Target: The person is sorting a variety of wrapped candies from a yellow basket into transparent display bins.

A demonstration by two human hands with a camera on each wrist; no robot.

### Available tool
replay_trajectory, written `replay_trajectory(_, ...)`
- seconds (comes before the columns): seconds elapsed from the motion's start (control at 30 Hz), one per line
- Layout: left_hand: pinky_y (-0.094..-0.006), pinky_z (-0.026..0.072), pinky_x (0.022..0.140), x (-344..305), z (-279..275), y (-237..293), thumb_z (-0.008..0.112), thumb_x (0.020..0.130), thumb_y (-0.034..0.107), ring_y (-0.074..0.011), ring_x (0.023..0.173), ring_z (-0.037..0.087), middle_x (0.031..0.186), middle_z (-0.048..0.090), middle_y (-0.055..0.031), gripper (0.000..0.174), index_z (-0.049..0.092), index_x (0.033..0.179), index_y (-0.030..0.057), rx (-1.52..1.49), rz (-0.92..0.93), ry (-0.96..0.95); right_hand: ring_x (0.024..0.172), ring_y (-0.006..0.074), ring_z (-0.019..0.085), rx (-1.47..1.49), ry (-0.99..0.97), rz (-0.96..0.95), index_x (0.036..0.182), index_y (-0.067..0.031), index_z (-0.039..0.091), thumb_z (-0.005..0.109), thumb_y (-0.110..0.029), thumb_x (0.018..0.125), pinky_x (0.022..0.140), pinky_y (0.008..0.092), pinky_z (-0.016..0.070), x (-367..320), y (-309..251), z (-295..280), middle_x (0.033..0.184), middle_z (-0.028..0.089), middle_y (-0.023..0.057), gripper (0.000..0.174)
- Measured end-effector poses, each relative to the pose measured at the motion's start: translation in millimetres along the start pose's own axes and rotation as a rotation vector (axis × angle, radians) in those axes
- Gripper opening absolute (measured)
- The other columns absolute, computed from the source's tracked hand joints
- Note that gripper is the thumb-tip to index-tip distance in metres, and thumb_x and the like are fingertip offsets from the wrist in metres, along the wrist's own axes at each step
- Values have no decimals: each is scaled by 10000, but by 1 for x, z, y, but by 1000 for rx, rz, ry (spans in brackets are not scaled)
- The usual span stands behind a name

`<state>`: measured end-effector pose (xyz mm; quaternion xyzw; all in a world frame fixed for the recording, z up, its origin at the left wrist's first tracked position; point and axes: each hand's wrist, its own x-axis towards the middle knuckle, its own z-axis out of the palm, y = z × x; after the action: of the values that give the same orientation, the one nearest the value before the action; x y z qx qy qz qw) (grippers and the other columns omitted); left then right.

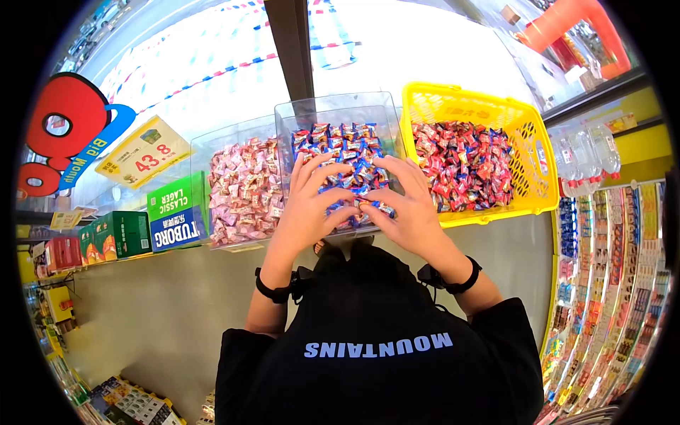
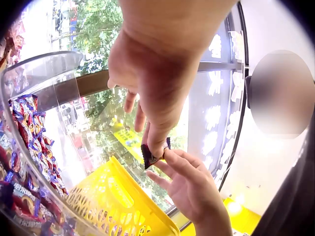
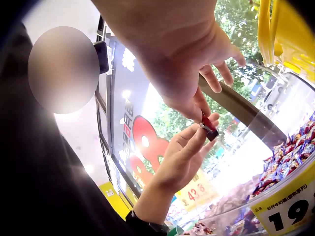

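Both hands hold one small dark-and-red wrapped candy between them. My left hand pinches one end with thumb and finger. At the other end, the fingertips of my right hand pinch the wrapper. The remaining fingers are spread. Below the hands in the head view, a clear bin holds blue-and-red wrapped candies; against these the held candy is hard to tell apart.
A bin of pink candies stands left of the middle one, beside green and blue beer boxes and a price sign. On the right are a yellow basket of red candies, water bottles and stocked shelves.
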<state>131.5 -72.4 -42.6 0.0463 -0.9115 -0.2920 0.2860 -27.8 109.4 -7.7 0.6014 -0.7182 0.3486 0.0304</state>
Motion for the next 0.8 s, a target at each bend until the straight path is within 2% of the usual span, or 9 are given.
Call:
replay_trajectory(0.3, -638, 204, 1334, 28, -12, -16, 913, 813, 273, -321, 1498, 487, 1352, 700, 11, 164, 852, 946, 200, -15, -77, -144, 1441, 420, 546, -52, -21, 16, 987, -69, 792, 888, -215, 860, 1231, 617, 368, 3, 13, 5, 1507, 619, 158, 215)
replay_trajectory(0.37, -635, 209, 1334, 28, -11, -17, 915, 809, 274, -320, 1498, 488, 1343, 704, 16, 156, 851, 930, 200, -22, -88, -145, 1454, 416, 526, -41, -9, 7, 985, -70, 780, 882, -199, 857, 1228, 628, 360, 5, 17, 8, 1485, 618, 170, 209)
replay_trajectory(0.6, -639, 219, 1329, 15, -5, -25, 924, 789, 275, -313, 1493, 496, 1317, 710, 31, 153, 846, 896, 199, 27, -129, -117, 1509, 415, 483, -40, -77, 10, 983, -72, 775, 873, -138, 864, 1249, 650, 331, 9, 23, 15, 1558, 580, 147, 167)
replay_trajectory(0.8, -653, 199, 1329, 8, -5, -20, 904, 820, 240, -315, 1500, 480, 1360, 685, 23, 116, 836, 884, 172, 142, -133, -75, 1531, 421, 451, -93, -104, -3, 983, -86, 770, 869, -139, 859, 1269, 667, 299, 11, 23, 19, 1579, 554, 150, 168)
